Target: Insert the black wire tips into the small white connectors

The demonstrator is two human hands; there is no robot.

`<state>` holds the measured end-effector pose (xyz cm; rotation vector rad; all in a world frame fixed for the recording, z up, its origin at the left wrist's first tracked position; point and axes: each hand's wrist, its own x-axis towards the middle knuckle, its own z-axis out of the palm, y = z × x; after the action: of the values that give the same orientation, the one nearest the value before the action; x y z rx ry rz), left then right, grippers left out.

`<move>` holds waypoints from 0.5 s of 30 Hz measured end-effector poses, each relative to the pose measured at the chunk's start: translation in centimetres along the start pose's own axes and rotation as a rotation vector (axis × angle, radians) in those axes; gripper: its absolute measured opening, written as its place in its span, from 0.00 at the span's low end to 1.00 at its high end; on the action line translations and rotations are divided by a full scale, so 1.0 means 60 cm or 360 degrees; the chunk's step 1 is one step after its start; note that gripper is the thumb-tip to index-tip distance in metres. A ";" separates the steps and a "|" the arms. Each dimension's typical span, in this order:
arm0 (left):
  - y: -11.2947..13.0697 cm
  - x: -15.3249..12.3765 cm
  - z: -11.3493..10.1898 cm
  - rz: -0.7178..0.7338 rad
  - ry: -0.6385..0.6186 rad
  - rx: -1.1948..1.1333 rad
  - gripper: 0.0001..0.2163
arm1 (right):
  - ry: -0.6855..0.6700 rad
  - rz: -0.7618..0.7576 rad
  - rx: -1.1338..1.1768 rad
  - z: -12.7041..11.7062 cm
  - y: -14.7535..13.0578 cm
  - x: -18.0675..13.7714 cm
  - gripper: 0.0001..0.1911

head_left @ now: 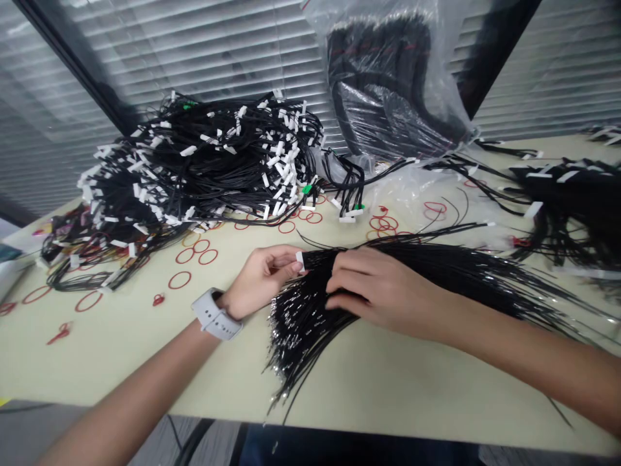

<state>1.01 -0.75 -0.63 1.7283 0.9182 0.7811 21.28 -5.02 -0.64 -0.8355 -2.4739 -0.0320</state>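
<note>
A thick bundle of black wires (451, 265) with shiny metal tips lies across the table in front of me. My left hand (266, 275), with a pale watch strap on its wrist, pinches a small white connector (299, 260) at the bundle's left end. My right hand (378, 288) rests over the middle of the bundle, palm down. Its fingers are bent among the wires; whether they grip one is hidden.
Behind my left hand is a big heap of black cables (213, 168) with white connectors. A clear plastic bag (388, 84) of black wires leans against the blinds. Red rubber bands (179, 279) are scattered on the table (145, 362). More black cables (572, 194) lie at right.
</note>
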 end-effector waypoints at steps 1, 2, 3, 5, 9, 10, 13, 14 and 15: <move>-0.001 0.000 -0.001 -0.0004 0.0003 0.0004 0.05 | -0.0140 -0.0012 0.0106 -0.004 -0.003 0.000 0.06; -0.001 0.000 -0.002 -0.0008 0.0005 0.0012 0.04 | -0.0266 -0.0008 0.0168 -0.006 -0.006 0.000 0.05; -0.001 0.000 -0.003 -0.0011 0.0011 0.0023 0.04 | -0.0360 0.0007 0.0183 -0.007 -0.009 -0.001 0.04; 0.000 0.000 -0.004 -0.0014 0.0017 0.0049 0.04 | -0.0441 0.0041 0.0141 -0.006 -0.014 -0.003 0.04; 0.004 0.000 -0.005 -0.0029 -0.0007 0.0058 0.04 | -0.0459 0.0149 0.0153 -0.008 -0.017 -0.003 0.08; 0.005 0.000 -0.005 -0.0037 -0.0016 0.0052 0.04 | -0.0444 0.0197 0.0183 -0.009 -0.017 -0.002 0.08; 0.005 0.001 -0.007 -0.0057 -0.0015 0.0003 0.04 | -0.0313 0.0338 0.0285 -0.010 -0.011 0.001 0.08; 0.004 0.001 -0.008 -0.0068 -0.0013 -0.0025 0.04 | -0.0249 0.0378 0.0316 -0.010 -0.008 0.002 0.08; 0.003 0.001 -0.009 -0.0079 -0.0016 -0.0057 0.05 | -0.0192 0.0413 0.0343 -0.009 -0.006 0.002 0.07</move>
<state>0.62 -0.48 -0.31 1.6706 0.9315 0.7516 21.27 -5.32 -0.04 -1.0808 -2.4028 0.3805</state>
